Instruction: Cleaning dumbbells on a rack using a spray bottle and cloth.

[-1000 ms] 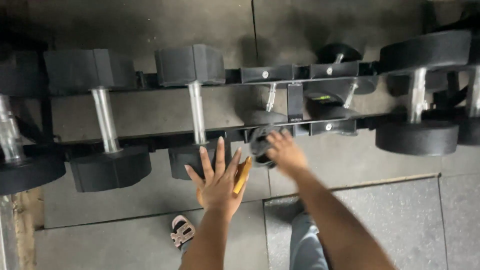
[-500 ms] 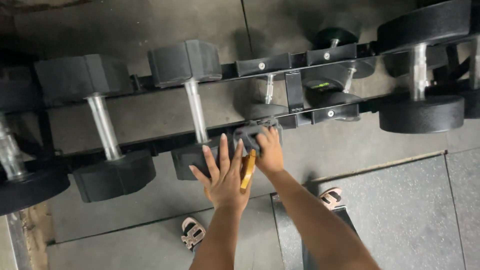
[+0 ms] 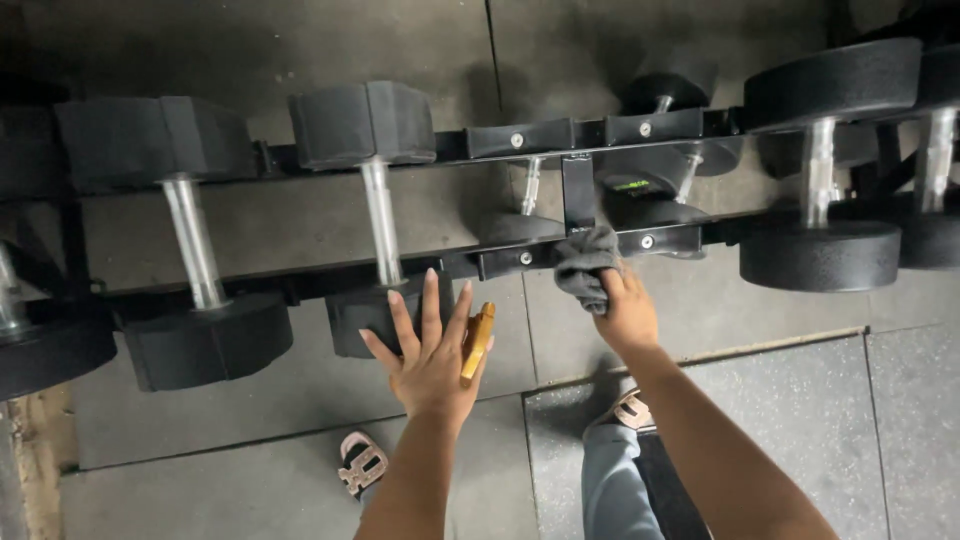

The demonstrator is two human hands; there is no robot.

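Observation:
My left hand [image 3: 430, 360] has its fingers spread, the fingertips resting on the near end of a black hex dumbbell [image 3: 372, 200]. A slim yellow object [image 3: 477, 342] is pinned between its thumb and palm. My right hand [image 3: 625, 312] grips a dark grey cloth [image 3: 585, 266] and presses it against the front rail of the black dumbbell rack [image 3: 545, 135], just below the rack's vertical bracket. The cloth hides part of the rail.
More hex dumbbells [image 3: 190, 240] lie on the rack to the left. Round black dumbbells [image 3: 818, 180] sit at the right, and smaller ones [image 3: 655, 185] on a lower level behind the bracket. My sandalled feet [image 3: 360, 462] stand on a grey concrete and rubber-tile floor [image 3: 800, 400].
My right hand has slid the cloth to the right along the front rail, up to the bracket. The left hand stays spread on the dumbbell end with the yellow object.

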